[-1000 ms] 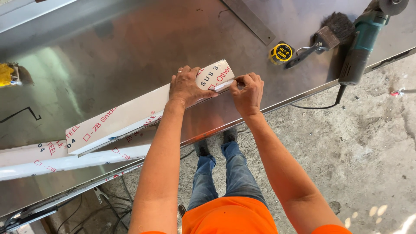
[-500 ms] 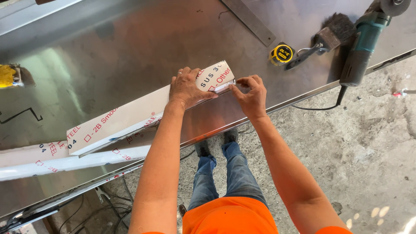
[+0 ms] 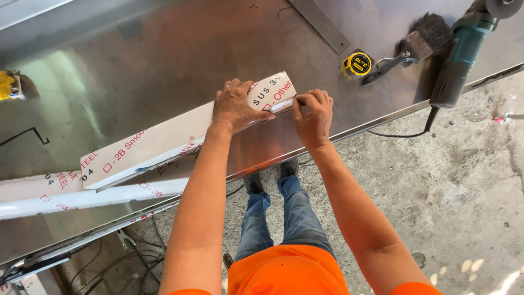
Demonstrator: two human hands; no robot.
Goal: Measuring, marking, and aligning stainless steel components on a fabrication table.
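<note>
White film-wrapped steel strip [image 3: 164, 143] lying on the metal table [image 3: 136, 65] | your left hand [image 3: 236, 105] pressing flat on it, fingers spread | your right hand [image 3: 313, 113] pinching its end corner.

tape measure [image 3: 356, 64]: yellow, on my desk [image 3: 164, 60]
brush [image 3: 420, 41]: beside it
angle grinder [image 3: 464, 49]: teal, at the right edge

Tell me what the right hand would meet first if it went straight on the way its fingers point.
The right hand points up-left and already touches the end of the film-covered white strip; beyond lies the left hand.
</note>
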